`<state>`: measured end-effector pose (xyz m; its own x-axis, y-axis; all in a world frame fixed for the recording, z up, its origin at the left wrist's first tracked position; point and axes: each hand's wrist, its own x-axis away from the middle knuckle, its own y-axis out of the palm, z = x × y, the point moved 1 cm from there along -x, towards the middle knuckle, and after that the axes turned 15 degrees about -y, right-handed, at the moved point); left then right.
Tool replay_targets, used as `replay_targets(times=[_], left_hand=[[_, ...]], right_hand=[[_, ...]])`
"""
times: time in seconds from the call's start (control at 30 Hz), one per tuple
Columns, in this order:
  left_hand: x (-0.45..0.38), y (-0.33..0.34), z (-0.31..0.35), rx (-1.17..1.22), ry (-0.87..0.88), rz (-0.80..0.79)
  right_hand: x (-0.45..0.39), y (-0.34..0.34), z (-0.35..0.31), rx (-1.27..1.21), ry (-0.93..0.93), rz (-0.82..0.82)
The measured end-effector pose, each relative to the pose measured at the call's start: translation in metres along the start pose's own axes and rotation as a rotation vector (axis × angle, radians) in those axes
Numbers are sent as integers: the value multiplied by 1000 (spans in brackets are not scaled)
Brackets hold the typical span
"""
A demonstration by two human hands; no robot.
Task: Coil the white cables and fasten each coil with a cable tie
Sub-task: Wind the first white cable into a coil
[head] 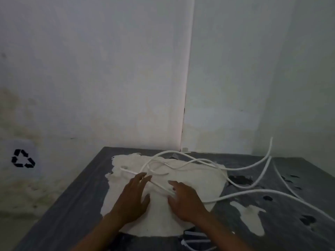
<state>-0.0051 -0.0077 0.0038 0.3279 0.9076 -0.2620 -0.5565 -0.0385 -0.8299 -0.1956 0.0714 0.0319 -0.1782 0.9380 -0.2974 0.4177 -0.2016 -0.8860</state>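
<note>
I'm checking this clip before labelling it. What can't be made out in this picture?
- White cables: the right frame edge cuts them off, ends unseen.
- Cable ties: partly behind the right forearm, blurred; count unclear.
- Right hand: blur hides whether its fingers touch the cable.
- Left hand: same.

left side: bench [68,205] bare grey strip, nothing on it, open pass near to far.
centre: loose white cables [181,164] loop across the pale patch, just beyond both hands.
right side: cable runs [272,193] cross the surface and trail off the edge.
near edge: cable ties [194,239] by the right forearm.
far: walls [126,87] meet in a corner, closing off the bench.
</note>
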Motion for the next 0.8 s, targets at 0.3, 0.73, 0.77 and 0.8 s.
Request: replay_targets(times=[0.3, 0.73, 0.77, 0.8], left_hand=[[-27, -6, -5, -28, 104, 216], [-25, -73, 30, 22, 116, 498], [-15, -76, 32, 79, 134, 454], [-4, -81, 35, 139, 152, 408]], right_hand=[[-18, -12, 11, 40, -64, 43], [33, -116, -7, 191, -37, 332], [41, -122, -11, 223, -55, 337], [49, -127, -15, 251, -65, 344]])
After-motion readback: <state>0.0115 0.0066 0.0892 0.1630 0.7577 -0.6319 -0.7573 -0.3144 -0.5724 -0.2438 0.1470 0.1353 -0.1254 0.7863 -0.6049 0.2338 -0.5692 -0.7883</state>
